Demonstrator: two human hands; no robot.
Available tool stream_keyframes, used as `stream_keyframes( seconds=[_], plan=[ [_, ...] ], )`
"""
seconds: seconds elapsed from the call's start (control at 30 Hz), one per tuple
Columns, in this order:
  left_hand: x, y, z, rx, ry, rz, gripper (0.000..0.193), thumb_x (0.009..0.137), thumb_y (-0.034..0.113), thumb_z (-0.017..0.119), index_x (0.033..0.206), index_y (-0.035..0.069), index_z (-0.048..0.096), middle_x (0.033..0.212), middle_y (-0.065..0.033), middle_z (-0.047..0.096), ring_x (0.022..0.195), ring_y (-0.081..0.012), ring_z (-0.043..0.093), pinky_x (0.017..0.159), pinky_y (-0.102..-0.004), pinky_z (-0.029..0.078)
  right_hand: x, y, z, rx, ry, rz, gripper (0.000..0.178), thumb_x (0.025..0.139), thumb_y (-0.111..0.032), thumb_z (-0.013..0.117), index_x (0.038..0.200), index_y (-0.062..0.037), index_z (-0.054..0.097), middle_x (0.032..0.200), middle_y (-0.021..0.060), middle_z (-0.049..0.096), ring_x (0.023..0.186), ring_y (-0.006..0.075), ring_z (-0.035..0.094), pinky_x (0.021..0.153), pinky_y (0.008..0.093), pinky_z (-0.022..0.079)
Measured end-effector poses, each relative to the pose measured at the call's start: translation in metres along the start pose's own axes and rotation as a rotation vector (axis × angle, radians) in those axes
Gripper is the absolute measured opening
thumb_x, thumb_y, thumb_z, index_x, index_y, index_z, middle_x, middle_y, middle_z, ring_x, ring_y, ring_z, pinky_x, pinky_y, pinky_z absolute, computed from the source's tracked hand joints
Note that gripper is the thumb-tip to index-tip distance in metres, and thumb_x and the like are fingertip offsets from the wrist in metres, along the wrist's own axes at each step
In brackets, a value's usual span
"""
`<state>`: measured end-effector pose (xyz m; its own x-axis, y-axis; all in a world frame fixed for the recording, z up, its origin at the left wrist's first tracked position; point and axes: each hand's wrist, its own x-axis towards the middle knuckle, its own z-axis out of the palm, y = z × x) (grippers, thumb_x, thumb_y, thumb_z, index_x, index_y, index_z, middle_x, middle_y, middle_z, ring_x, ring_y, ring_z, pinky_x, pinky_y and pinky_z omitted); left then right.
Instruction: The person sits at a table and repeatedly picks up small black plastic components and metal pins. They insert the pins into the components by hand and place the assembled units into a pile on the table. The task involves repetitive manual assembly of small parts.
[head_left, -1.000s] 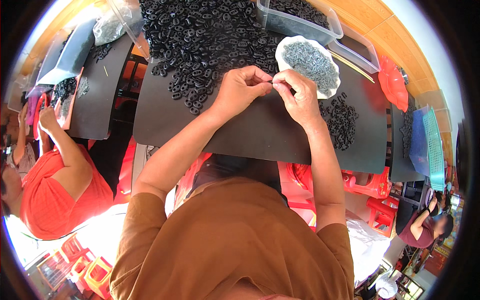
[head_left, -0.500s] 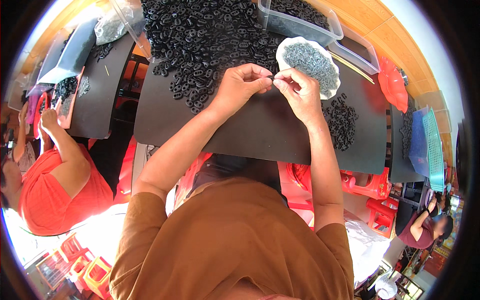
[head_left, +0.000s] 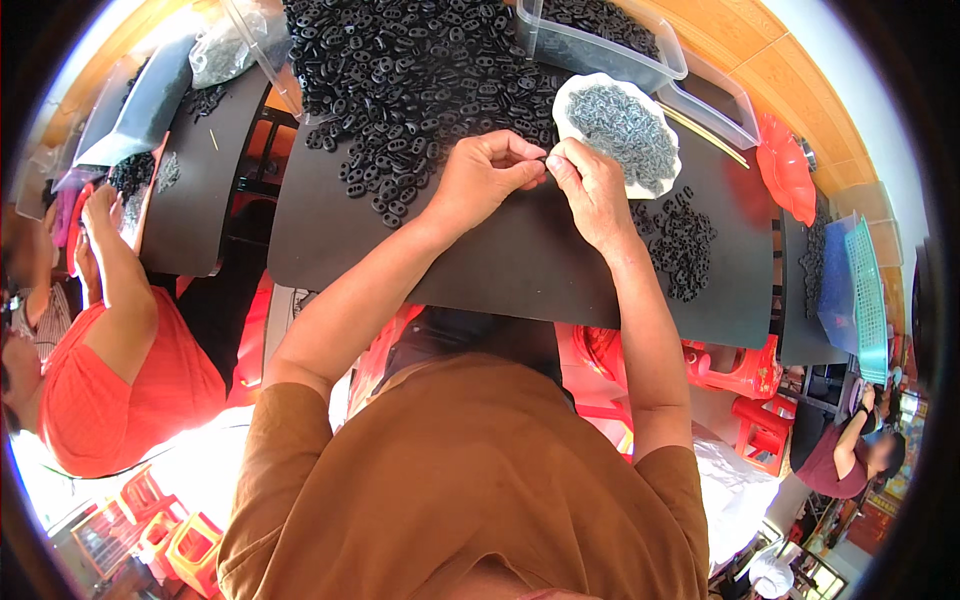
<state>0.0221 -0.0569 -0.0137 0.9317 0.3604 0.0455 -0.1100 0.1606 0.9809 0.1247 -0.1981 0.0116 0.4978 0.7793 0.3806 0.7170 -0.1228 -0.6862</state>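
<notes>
My left hand (head_left: 484,176) pinches a small black piece (head_left: 543,160) between thumb and fingertips, over the dark table (head_left: 480,262). My right hand (head_left: 594,192) is closed in a pinch right against it; whatever lies between its fingertips is too small to make out. Beyond my left hand spreads a big heap of black oval pieces with holes (head_left: 410,85). A white scalloped bowl (head_left: 668,178) behind my right hand holds many tiny grey, see-through bits (head_left: 618,120). Beside my right wrist lies a smaller pile of black pieces (head_left: 682,250).
Clear plastic bins (head_left: 600,62) with black pieces stand at the back. A red scalloped dish (head_left: 785,168) and a turquoise basket (head_left: 866,300) are at the right. Yellowish sticks (head_left: 705,135) lie by the bowl. A person in red (head_left: 130,380) works at the left table.
My right hand has turned slightly, its fingers closing tighter around the pinch point. My left hand has barely moved. The person at the left has shifted their arm.
</notes>
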Motion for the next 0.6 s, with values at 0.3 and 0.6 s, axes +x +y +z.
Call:
stream_keyframes(
  seconds=[0.3, 0.6],
  plan=[
    [0.0, -0.002, 0.001, -0.12, -0.004, -0.026, 0.01, 0.087, 0.002, 0.066, 0.097, -0.002, 0.065, 0.092, -0.009, 0.068, 0.084, -0.0148, 0.067, 0.074, -0.0244, 0.055, 0.0, 0.003, -0.004, 0.02, -0.022, 0.027, 0.021, 0.093, -0.021, 0.058, 0.084, -0.0027, 0.057, 0.069, 0.0113, 0.059, 0.059, 0.0238, 0.057, 0.055, 0.0352, 0.042],
    [0.004, -0.01, -0.007, -0.231, -0.008, -0.073, 0.012, 0.088, 0.008, 0.069, 0.097, 0.005, 0.063, 0.094, -0.0043, 0.066, 0.086, -0.0136, 0.066, 0.077, -0.0253, 0.054, 0.0, 0.004, 0.001, 0.313, 0.107, 0.053, 0.013, 0.086, 0.0, 0.064, 0.099, -0.0015, 0.062, 0.081, 0.0044, 0.066, 0.067, 0.0093, 0.063, 0.058, 0.023, 0.049]
  ],
)
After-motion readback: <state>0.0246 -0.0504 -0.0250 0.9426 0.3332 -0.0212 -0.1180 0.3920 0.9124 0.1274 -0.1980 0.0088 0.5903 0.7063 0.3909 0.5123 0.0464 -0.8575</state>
